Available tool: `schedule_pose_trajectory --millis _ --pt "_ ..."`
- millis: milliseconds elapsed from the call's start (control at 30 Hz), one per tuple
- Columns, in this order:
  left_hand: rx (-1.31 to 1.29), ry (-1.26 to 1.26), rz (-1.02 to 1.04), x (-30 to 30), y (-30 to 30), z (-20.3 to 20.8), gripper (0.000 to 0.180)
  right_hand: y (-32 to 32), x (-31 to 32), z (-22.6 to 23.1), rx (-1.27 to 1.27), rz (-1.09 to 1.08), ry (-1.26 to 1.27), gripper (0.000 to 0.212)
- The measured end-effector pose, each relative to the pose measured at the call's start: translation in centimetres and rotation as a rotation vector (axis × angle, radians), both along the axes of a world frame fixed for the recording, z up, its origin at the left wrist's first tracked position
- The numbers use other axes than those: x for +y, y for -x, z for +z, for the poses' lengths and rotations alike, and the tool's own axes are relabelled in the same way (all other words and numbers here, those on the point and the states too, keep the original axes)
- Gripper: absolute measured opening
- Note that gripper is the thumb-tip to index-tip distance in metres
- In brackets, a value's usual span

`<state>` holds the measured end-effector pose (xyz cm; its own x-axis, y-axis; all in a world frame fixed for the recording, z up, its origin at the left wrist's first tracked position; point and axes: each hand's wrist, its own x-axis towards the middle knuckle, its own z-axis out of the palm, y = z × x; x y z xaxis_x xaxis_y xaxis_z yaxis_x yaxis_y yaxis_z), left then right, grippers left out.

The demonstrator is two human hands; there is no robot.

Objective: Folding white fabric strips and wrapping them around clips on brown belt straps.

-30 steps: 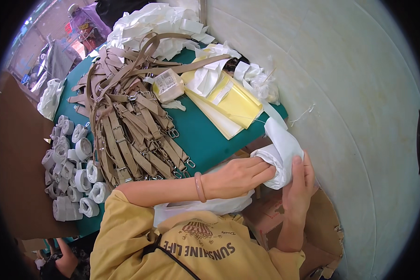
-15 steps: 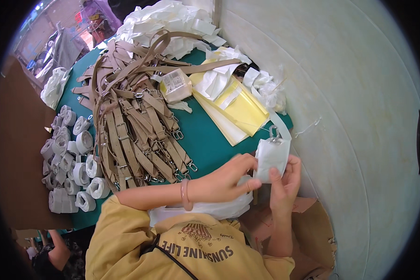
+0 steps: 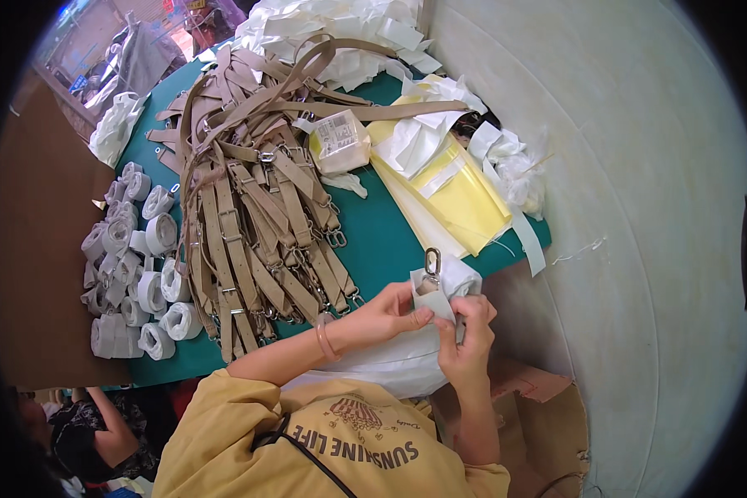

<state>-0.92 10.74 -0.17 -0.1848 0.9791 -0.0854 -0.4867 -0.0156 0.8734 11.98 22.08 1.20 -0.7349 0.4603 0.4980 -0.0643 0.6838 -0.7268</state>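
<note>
Between my two hands is a strap wrapped in white paper (image 3: 460, 278), with a metal clasp (image 3: 432, 262) standing out of its top. My left hand (image 3: 394, 314) grips the near-left side, thumb pressed on a white paper flap. On the other side, my right hand (image 3: 469, 325) is closed on the wrapped strap, fingers bent round its edge. The paper hides most of the strap. To the left of my hands lies a big heap of beige straps (image 3: 241, 216) with metal buckles and clasps.
Rolled white-wrapped straps (image 3: 159, 234) sit at the left of the green table (image 3: 382, 216). Yellow sheets (image 3: 465, 207), a wrapped block (image 3: 343, 143) and a heap of white paper strips (image 3: 332, 37) lie farther back. A cardboard box (image 3: 548, 415) stands at lower right, beside a pale wall (image 3: 639, 207).
Both hands have drawn the wrapped strap left and away from the hanging white strip. My left fingers now grip its paper flap. The view has shifted slightly.
</note>
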Motion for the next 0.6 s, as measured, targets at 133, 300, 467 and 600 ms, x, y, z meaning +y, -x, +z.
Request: schedule_pose_trajectory --millis 133,300,467,600 --pt "0.472 0.041 0.305 0.8 1.7 -0.1 0.039 3.4 -0.5 0.6 -0.083 -0.124 -0.237 0.024" --pt "0.873 0.136 0.681 4.7 9.7 1.9 0.025 9.1 5.7 0.8 0.082 -0.093 0.248 0.016" --pt "1.287 0.023 0.861 13.8 16.1 2.0 0.021 18.5 12.5 -7.2 -0.455 -0.308 0.157 0.028" --pt "1.346 -0.031 0.766 17.5 15.7 1.1 0.021 19.6 13.0 -10.3 -0.621 -0.315 0.014 0.028"
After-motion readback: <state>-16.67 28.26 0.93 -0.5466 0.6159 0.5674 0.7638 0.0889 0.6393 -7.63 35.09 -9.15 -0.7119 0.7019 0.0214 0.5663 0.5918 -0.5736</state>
